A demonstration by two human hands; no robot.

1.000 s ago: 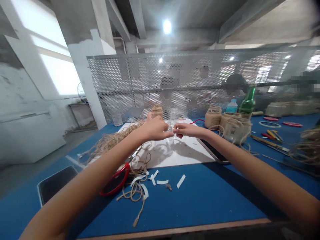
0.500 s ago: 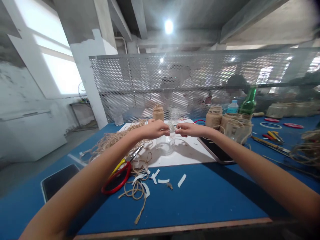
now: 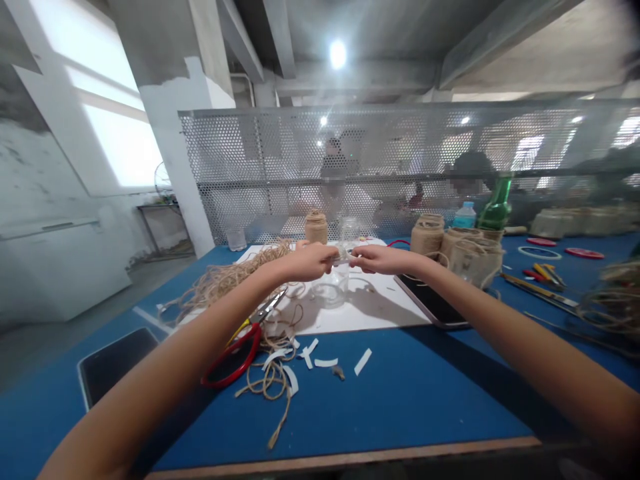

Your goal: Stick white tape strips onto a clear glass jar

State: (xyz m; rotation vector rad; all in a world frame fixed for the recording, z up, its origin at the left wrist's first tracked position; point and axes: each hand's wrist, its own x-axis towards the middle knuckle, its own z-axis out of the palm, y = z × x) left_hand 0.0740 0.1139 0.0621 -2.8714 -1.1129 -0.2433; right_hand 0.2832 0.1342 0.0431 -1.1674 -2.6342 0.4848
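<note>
Across the table, the clear jar [image 3: 336,288] stood on the white sheet [image 3: 373,321], its mouth between the left hand [image 3: 313,261] and right hand [image 3: 383,259]. Their fingers curled together there; whether they pinched it, I couldn't tell.

- We see a blue surface [image 3: 380,407] with a brown front edge.
- On it we have a white sheet [image 3: 325,323], which bears a clear jar [image 3: 334,295].
- To the left we find a phone [image 3: 117,360], a cup [image 3: 237,239] and a twine heap [image 3: 220,280] spreading over the sheet.
- Nearer us lie scissors [image 3: 257,335] and paper strips [image 3: 327,363].
- To the right we see a second phone [image 3: 437,300], wrapped jars [image 3: 427,237], rings [image 3: 584,253] and tools [image 3: 545,272].
</note>
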